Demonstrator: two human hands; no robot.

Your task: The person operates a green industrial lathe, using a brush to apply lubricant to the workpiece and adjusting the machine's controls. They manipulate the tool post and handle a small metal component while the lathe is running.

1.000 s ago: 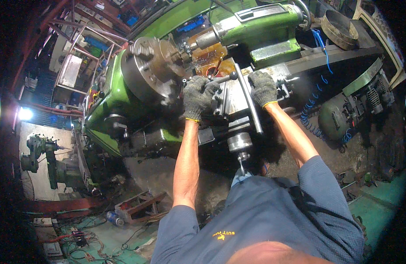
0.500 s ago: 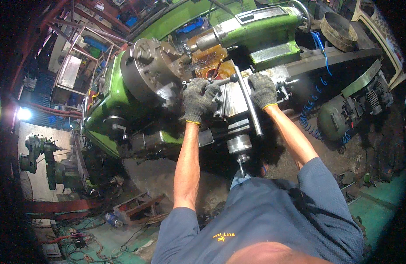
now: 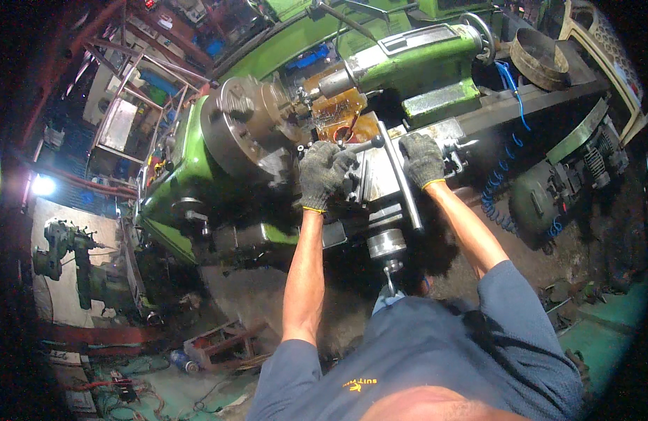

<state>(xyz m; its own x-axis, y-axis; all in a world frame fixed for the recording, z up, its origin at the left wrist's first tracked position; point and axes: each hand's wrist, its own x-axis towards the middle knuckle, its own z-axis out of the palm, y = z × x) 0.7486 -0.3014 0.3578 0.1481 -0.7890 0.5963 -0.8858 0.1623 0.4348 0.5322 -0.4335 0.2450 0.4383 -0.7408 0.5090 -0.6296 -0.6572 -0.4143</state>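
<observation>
Both my hands wear dark grey knit gloves with yellow cuffs, over the carriage of a green lathe. My left hand [image 3: 321,174] is curled on the tool post, beside a lever with a black ball knob [image 3: 377,142]; its fingertips are partly hidden. Close by on its left is the big chuck [image 3: 243,130], its jaws smeared. Resting on the metal slide [image 3: 446,132], my right hand [image 3: 421,158] has bent fingers, and whatever lies under them is hidden. A long steel bar handle [image 3: 399,179] slants between the hands. Behind them sits an oily brown tray [image 3: 362,128].
The green tailstock [image 3: 432,59] with its handwheel [image 3: 477,35] stands far right of the chuck. A round metal pan [image 3: 540,59] and a coiled blue air hose [image 3: 499,203] are at the right. Nearest my body is a cylindrical metal handwheel hub [image 3: 387,243]. A can [image 3: 184,361] and cables lie on the floor.
The whole view has shifted slightly, so the lathe appears a little lower and to the right. Both hands keep their places on the carriage.
</observation>
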